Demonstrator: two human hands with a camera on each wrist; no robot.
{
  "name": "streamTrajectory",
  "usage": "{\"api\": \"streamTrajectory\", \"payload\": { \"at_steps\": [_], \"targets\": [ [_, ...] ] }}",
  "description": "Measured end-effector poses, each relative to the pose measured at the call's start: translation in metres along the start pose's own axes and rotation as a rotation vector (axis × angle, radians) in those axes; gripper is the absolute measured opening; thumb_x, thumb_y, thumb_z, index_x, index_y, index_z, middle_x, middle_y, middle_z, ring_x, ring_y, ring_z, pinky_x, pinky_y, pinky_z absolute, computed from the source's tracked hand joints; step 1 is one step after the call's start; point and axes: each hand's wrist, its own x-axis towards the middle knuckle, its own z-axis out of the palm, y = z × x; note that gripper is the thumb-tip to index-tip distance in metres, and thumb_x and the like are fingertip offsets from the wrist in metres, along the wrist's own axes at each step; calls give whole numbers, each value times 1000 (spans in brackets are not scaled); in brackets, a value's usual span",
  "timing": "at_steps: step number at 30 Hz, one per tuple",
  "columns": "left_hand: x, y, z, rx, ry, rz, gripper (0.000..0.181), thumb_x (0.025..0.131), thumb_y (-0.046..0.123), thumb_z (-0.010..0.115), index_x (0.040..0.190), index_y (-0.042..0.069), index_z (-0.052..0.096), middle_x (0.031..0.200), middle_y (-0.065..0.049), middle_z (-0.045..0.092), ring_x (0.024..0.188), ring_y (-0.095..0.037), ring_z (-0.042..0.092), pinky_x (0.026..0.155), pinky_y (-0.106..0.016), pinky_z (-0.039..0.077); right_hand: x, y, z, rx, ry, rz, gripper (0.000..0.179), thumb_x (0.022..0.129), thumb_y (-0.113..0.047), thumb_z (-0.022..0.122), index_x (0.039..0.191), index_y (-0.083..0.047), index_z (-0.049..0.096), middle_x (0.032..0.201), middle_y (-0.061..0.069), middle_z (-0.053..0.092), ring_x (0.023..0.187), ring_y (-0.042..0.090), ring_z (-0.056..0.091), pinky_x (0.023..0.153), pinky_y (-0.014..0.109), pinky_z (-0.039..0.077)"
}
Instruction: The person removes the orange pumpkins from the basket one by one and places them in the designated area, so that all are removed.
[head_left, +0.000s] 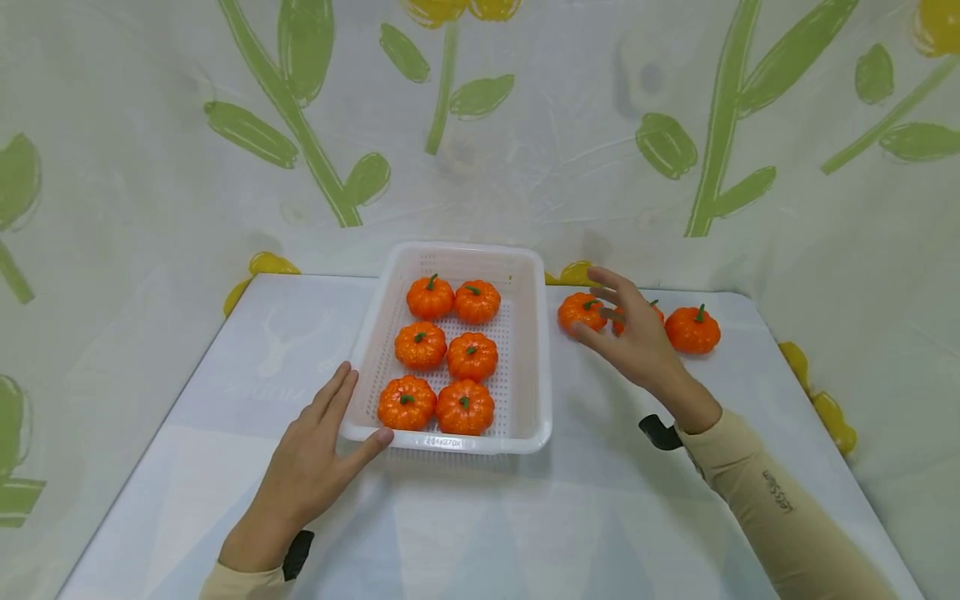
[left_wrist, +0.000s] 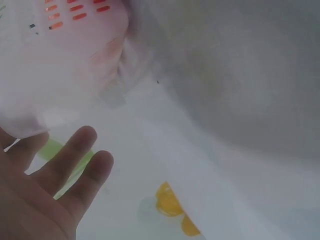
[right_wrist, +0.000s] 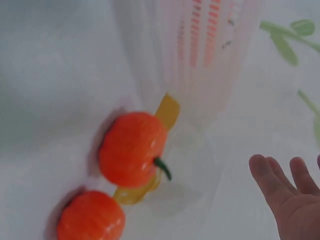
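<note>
Three orange pumpkins are lined up on the tabletop, right of a white basket; the middle one is partly hidden behind the right hand. No pumpkin is gripped by that hand: its fingers are spread and loosely curved, and in the right wrist view it is seen apart from them. Because the three are set so close, a neighbour could be nudged by a careless fingertip, and with the tabletop's back edge near, a rounded pumpkin might be rolled off. A poor hold on the glossy skin could also be lost.

Six more pumpkins are arranged in pairs inside the basket; these could be jostled if another were dropped on them. The left hand is held with straight fingers by the near left corner, gripping nothing; the basket might be shifted by an uneven push.

On the basket's near rim, "4x270" can be partly read. "Let'sSlim" seems to be printed on the right sleeve. Beside a faint deer-head print, pale lettering cannot be read with certainty.
</note>
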Motion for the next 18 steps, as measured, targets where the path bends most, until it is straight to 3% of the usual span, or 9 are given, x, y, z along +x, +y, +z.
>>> {"api": "streamTrajectory", "payload": {
  "at_steps": [5,13,18],
  "targets": [
    [0,0,0,-9,-1,-4,97,92,65,61,163,13,21,169,-5,18,142,-44,36,106,-69,35,5,-11,18,37,-73,-46,78,87,-21,83,153,-17,41,153,1,47,137,31,48,105,56,46],
    [0,-2,1,-15,27,7,96,91,64,64,163,14,23,168,-4,19,143,-42,36,106,-69,35,12,-28,43,139,-193,-120,68,88,-19,81,148,-17,48,144,1,54,129,22,55,102,44,51],
    [-1,-2,1,-18,42,16,95,91,62,65,162,14,25,168,-3,20,143,-42,37,106,-69,36,16,-36,55,117,-277,-157,61,88,-18,82,142,-16,53,138,-1,59,120,19,60,96,40,55]
  ]
}}
